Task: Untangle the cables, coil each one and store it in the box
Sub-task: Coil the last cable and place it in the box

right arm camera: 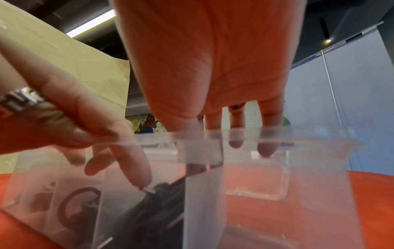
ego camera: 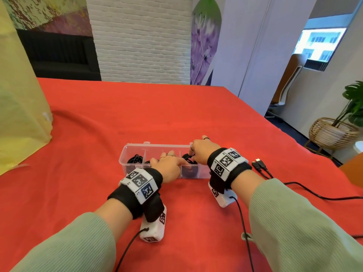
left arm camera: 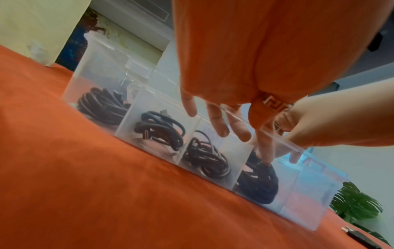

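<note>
A clear plastic box (ego camera: 125, 149) with several compartments stands on the red tablecloth. Through its wall (left arm camera: 95, 67) I see black coiled cables in neighbouring compartments: the first (left arm camera: 100, 106), the second (left arm camera: 160, 128), the third (left arm camera: 206, 160), and a fourth coil (left arm camera: 260, 182). My left hand (ego camera: 167, 163) reaches over the box with straight fingers (left arm camera: 221, 129), its index finger pressing the fourth coil's connector (right arm camera: 147, 188). My right hand (ego camera: 202, 150) hangs over the box's right end, fingers (right arm camera: 235, 141) straight down inside the rim (right arm camera: 309, 136). Whether they touch the coil is hidden.
A loose black cable with two plugs (ego camera: 258, 162) lies on the cloth to the right of the box and runs off to the right. A yellow plastic bag (ego camera: 19, 114) stands at the left. The table's right edge (ego camera: 294, 142) is close by, with a potted plant beyond.
</note>
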